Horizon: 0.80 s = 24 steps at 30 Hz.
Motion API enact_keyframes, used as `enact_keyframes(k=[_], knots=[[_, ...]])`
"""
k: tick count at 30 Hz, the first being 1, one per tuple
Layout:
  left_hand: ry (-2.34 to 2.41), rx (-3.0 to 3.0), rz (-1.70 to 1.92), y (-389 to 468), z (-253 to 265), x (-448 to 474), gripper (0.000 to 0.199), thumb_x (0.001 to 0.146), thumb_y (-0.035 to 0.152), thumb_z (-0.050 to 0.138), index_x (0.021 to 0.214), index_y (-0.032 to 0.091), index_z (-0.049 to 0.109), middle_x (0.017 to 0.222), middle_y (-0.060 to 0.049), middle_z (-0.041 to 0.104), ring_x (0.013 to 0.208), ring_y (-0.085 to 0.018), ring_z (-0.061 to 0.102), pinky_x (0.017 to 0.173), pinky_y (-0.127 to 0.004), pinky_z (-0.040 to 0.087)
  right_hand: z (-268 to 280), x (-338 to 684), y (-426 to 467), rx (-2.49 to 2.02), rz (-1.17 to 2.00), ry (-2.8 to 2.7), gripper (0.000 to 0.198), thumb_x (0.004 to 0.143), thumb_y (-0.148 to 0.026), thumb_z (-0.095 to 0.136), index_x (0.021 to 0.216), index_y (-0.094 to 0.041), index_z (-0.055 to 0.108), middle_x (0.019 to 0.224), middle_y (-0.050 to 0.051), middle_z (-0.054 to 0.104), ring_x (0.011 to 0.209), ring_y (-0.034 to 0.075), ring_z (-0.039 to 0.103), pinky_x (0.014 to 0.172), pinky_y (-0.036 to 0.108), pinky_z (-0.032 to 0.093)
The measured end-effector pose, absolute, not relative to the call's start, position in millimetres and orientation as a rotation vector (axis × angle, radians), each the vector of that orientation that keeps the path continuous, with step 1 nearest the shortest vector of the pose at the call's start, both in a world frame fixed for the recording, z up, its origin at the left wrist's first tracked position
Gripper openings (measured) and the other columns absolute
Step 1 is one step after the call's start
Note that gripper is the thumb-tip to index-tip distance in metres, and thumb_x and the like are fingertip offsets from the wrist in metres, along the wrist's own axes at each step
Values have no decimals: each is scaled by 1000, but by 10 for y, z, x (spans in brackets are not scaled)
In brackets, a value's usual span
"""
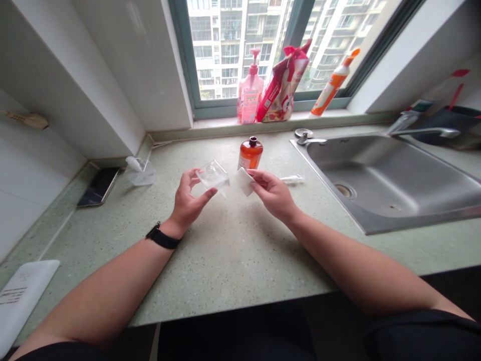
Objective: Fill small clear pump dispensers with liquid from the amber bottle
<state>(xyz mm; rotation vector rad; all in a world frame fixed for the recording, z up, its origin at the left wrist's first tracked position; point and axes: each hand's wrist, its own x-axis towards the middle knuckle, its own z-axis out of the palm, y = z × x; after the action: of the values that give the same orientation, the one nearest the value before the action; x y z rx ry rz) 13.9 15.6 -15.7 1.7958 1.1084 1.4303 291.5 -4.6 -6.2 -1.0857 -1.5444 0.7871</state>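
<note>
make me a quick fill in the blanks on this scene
The clear container is held in the ____ hand.
The flat piece in the right hand is ____ in colour.
On the windowsill, the red bag sits between the pink pump bottle and the ____ bottle.
The metal sink is on the counter's ____ side.

Missing words: left; white; orange; right

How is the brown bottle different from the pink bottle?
The brown bottle is see-through orange-brown, while the pink bottle is pink. The brown bottle has a short, dark neck with no pump; the pink bottle has a tall pump on top. The brown bottle is on the counter, just beyond the right hand; the pink bottle is by the window. Both stand upright.
</note>
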Motion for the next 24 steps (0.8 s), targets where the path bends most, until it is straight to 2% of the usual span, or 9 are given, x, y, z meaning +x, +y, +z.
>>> enact_keyframes(k=[4, 8, 11, 17, 21, 24], knots=[[1118, 1624, 1529, 317, -242, 84, 80, 83, 66, 89, 140, 26, 52, 147, -15, 64, 131, -30, 71, 120, -51, 54, -71, 2928, -3, -1182, 270, -1832, 25, 104, -29, 63, 118, -29, 83, 103, 8, 77, 99, 26, 71, 95, 45, 59], [1179, 1534, 1579, 476, -312, 16, 82, 83, 69, 88, 140, 26, 50, 146, -16, 64, 131, -29, 71, 115, -48, 56, -48, 2789, 72, -1266, 4, -2054, 34, 106, -19, 54, 123, -27, 82, 94, 9, 73, 91, 26, 65, 87, 42, 54], [1214, 1465, 1603, 541, -336, -15, 82, 82, 69, 88, 140, 24, 50, 146, -17, 64, 129, -29, 71, 111, -46, 58, -6, 2568, 133, -1382, -120, -2256, 39, 104, -11, 50, 123, -23, 82, 97, 11, 71, 88, 24, 61, 80, 39, 49], [1234, 1416, 1623, 550, -335, -18, 85, 76, 71, 91, 137, 24, 55, 139, -14, 67, 124, -29, 71, 110, -46, 56, 74, 2108, 183, -1650, 69, -2459, 36, 102, -8, 48, 112, -17, 82, 111, 15, 74, 88, 23, 62, 75, 34, 41], [1264, 1448, 1602, 523, -327, 1, 82, 76, 67, 93, 136, 25, 57, 139, -13, 67, 123, -30, 71, 109, -46, 55, 97, 1975, 121, -1639, 161, -2505, 30, 102, -16, 53, 100, -16, 83, 105, 14, 75, 84, 22, 63, 78, 34, 43], [1269, 1472, 1578, 494, -309, 17, 79, 77, 63, 93, 136, 25, 58, 140, -13, 67, 124, -30, 70, 109, -45, 55, 125, 1979, 113, -1612, 228, -2538, 33, 106, -23, 52, 98, -17, 83, 103, 14, 76, 91, 23, 67, 83, 33, 46]])
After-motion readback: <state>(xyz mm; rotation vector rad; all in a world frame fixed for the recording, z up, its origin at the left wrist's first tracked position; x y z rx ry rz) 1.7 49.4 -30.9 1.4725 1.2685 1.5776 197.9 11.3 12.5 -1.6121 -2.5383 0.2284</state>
